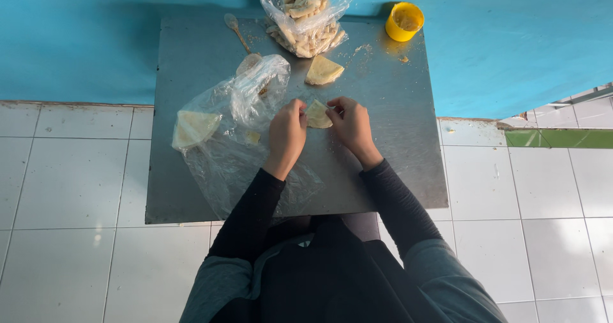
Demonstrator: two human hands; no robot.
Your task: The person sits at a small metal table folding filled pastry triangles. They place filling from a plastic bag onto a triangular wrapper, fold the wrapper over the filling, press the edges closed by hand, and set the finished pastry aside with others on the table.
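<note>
Seen from above, a person in dark long sleeves works at a grey metal table (396, 169) set on white floor tiles. The left hand (285, 136) and right hand (350, 126) meet at the table's middle, fingertips of both pinched closed on a small pale folded pastry wrapper (317, 114) held between them just above the surface. Left of the hands lies a crumpled clear plastic bag (223, 150) with a pale wrapper sheet inside. Farther off, another folded pale wrapper (323, 71) rests alone. At the far edge, against a blue wall, stand a clear bag of finished rolled pieces (308, 16), a wooden spoon (239, 37) and a small yellow plastic cup (403, 21).
</note>
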